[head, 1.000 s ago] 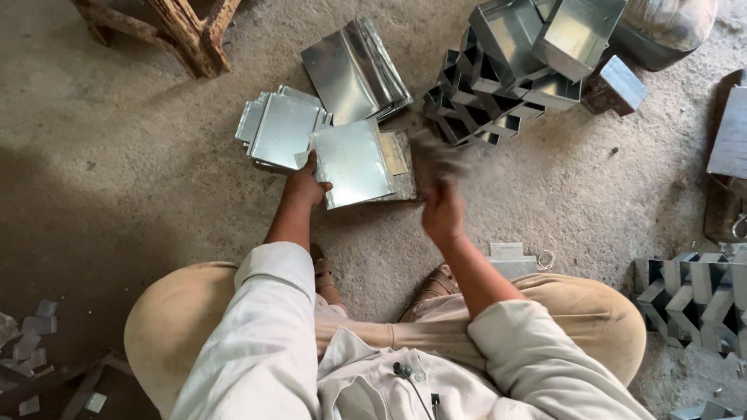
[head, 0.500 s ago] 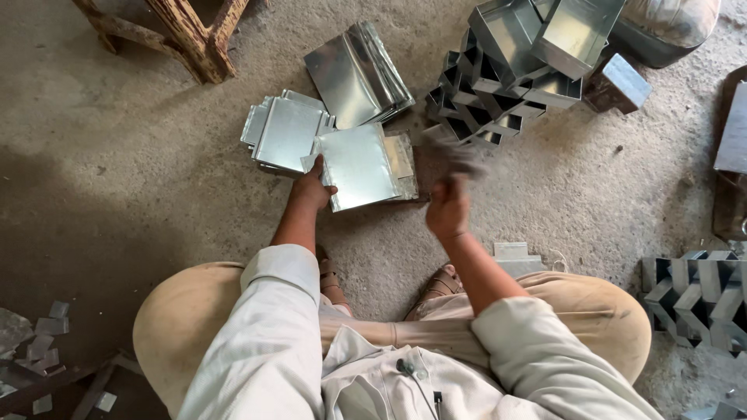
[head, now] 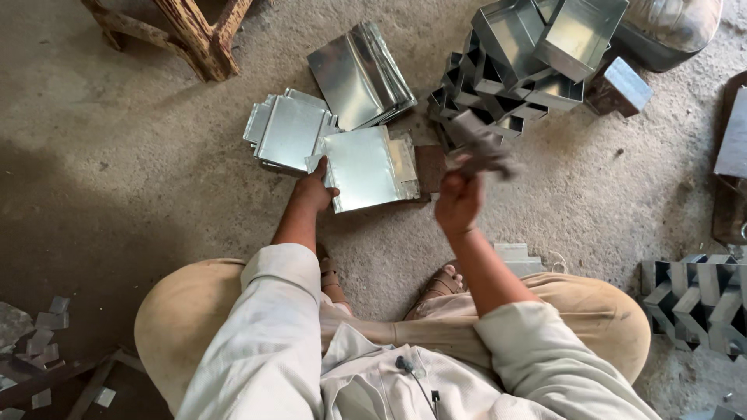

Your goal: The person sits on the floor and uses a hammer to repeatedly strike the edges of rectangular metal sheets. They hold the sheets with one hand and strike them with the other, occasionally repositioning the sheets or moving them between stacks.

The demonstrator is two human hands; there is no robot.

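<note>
I sit on a concrete floor with a shiny folded sheet-metal piece [head: 366,167] lying in front of me on a dark block [head: 429,165]. My left hand [head: 315,188] presses on the sheet's near left corner. My right hand [head: 459,198] is raised to the right of the sheet and grips a hammer [head: 478,148], whose head is motion-blurred above the fist.
A stack of flat cut sheets [head: 288,131] and a bent sheet bundle [head: 359,74] lie beyond my left hand. Finished metal boxes [head: 537,54] are heaped at upper right, more [head: 696,299] at right. A wooden stool leg [head: 194,35] stands upper left. Metal scraps [head: 39,334] lie lower left.
My right hand has lifted the hammer up and to the right, away from the sheet. My left hand has stayed on the sheet's corner.
</note>
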